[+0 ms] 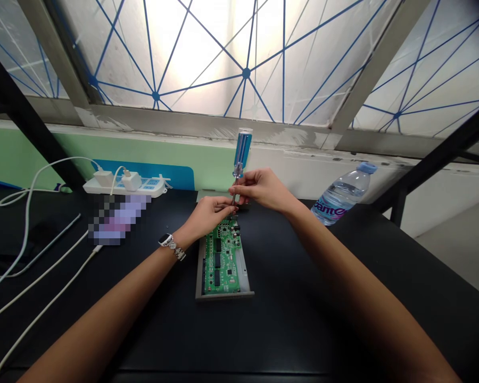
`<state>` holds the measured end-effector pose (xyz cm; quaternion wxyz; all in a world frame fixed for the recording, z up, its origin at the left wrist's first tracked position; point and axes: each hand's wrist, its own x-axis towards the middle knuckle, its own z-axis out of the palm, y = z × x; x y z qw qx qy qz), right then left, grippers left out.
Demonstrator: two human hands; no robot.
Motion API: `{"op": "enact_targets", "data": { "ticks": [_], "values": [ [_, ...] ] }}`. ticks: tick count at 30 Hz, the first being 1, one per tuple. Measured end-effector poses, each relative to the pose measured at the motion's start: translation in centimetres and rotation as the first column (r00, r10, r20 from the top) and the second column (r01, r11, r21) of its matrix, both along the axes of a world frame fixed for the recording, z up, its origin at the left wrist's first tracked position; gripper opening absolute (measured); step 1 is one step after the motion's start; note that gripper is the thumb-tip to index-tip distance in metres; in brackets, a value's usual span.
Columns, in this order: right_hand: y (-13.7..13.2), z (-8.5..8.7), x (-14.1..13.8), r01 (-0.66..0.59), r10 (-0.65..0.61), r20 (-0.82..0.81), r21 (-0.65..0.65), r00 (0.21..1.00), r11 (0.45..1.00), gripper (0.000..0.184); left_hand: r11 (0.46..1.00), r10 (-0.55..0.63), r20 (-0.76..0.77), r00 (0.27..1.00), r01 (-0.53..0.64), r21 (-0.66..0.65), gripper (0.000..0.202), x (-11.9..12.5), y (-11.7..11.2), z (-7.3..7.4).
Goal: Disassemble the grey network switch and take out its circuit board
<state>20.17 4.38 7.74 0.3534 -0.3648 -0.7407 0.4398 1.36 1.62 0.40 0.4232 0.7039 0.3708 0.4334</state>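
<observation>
A screwdriver (242,150) with a clear blue handle stands nearly upright, its tip down at the far end of a green circuit board (223,260). The board sits in a shallow grey metal casing (223,297) on the table. My right hand (263,189) pinches the screwdriver's shaft just below the handle. Lower down, at the far end of the board, my left hand (209,215) has its thumb and fingers closed around the shaft near its tip. My fingers hide the tip itself and whatever it touches.
A water bottle (341,194) leans tilted at the right by the wall. Left of the board lies a blurred-out phone-like object (120,221) with a white cable. A white power strip (143,186) with plugged-in chargers stands at the back left. Several cables (43,287) cross the black table.
</observation>
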Motion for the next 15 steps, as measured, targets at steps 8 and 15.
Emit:
{"op": "enact_targets", "data": {
  "ticks": [8,15],
  "values": [
    [-0.3,0.3,-0.2,-0.055,0.055,-0.003,-0.045,0.998,0.997,0.016,0.998,0.010,-0.021,1.000,-0.008,0.064,0.021,-0.2,0.2,-0.2],
    [-0.4,0.4,-0.7,-0.103,0.104,0.005,-0.134,0.995,0.986,0.011,0.990,0.034,-0.041,0.999,-0.028,0.136,0.020,0.3,1.0,-1.2]
  ]
}}
